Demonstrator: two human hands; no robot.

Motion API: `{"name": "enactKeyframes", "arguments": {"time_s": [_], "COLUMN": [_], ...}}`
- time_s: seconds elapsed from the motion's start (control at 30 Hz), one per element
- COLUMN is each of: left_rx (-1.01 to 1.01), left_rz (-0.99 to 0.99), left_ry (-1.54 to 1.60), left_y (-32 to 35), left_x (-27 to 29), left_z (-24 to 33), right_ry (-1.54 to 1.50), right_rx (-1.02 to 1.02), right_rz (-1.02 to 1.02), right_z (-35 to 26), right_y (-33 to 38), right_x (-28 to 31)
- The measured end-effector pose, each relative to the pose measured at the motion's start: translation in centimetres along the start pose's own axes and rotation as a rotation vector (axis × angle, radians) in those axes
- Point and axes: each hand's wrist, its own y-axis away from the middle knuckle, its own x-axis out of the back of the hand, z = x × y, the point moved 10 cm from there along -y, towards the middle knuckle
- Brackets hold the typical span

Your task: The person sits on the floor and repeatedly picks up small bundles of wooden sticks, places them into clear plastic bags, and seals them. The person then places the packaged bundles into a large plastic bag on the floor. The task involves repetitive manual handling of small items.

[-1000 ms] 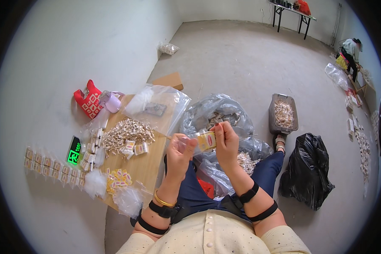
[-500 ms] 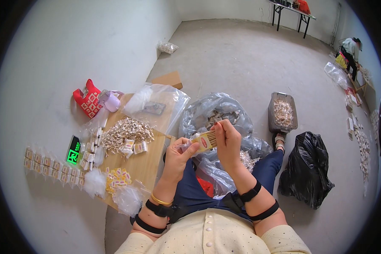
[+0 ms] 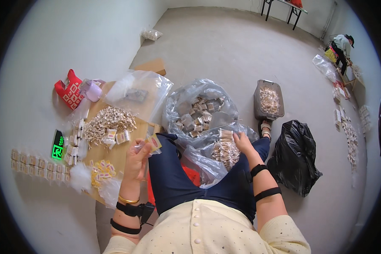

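My left hand (image 3: 139,160) is closed on a small clear bag with a yellow card (image 3: 155,144), held above my left thigh beside the table edge. My right hand (image 3: 244,143) is at the cotton swabs (image 3: 227,155) in the clear plastic bag between my legs. Its fingers close at the side of an even bundle of swabs (image 3: 225,135); the fingertips are partly hidden. On the wooden table (image 3: 144,134) to my left lie a heap of loose swabs (image 3: 108,122), two filled packets (image 3: 116,136) and a pile of yellow cards (image 3: 102,172).
A large clear bag (image 3: 170,105) of small packets stands ahead. A grey bin (image 3: 260,111) of swabs and a black bag (image 3: 295,158) are at right. Filled packets (image 3: 40,166) line the left. Another person (image 3: 341,47) bends at the far right.
My hands have parted. The left carried the bag with the yellow card left toward the table; the right moved right, down to the swabs. The view has shifted slightly.
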Motion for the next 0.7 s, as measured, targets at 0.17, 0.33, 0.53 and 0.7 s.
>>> {"name": "enactKeyframes", "arguments": {"time_s": [0.17,0.33,0.53,0.7], "left_rx": [0.011,-0.059,-0.084,-0.103], "left_rz": [0.118,0.097,0.199,0.403], "left_ry": [-0.102,-0.168,-0.134,-0.196], "left_y": [1.9,2.1,4.1,8.5], "left_x": [4.7,4.0,7.8,15.2], "left_z": [-0.2,-0.6,-0.4,-0.6], "right_ry": [-0.128,-0.927,-0.736,-0.713], "right_rx": [0.148,0.335,0.476,0.484], "right_rz": [-0.275,-0.895,-1.045,-1.201], "right_z": [-9.2,-31.3,-39.1,-41.8], "right_y": [2.8,10.9,15.0,19.3], "right_x": [-0.9,-1.5,-7.6,-13.0]}}
